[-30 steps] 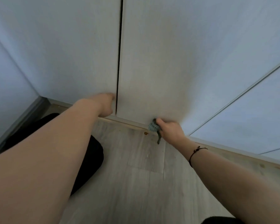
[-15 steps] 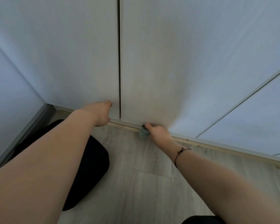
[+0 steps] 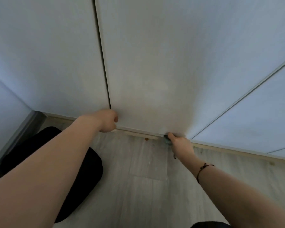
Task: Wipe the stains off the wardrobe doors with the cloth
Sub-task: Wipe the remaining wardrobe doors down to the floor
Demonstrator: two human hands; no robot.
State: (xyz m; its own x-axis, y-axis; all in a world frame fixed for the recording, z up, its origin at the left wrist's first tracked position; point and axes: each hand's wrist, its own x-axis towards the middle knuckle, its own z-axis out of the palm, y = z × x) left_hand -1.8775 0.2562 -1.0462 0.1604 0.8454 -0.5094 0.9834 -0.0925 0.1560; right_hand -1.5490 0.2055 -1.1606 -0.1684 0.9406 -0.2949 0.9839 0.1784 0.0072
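Right hand (image 3: 182, 146) pinches the cloth (image 3: 167, 140) to the wardrobe door (image 3: 146, 76) at its bottom edge; curled left hand (image 3: 107, 121) seemingly steadies the corner.

A room in a home, it looks like. Tall pale wardrobe doors (image 3: 155, 63) stand closed above a light wood-plank floor (image 3: 146, 186). A plain wall (image 3: 3, 104) meets them at the corner.

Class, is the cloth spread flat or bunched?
Bunched: the right hand grips the cloth as a small wad low on the wardrobe door.
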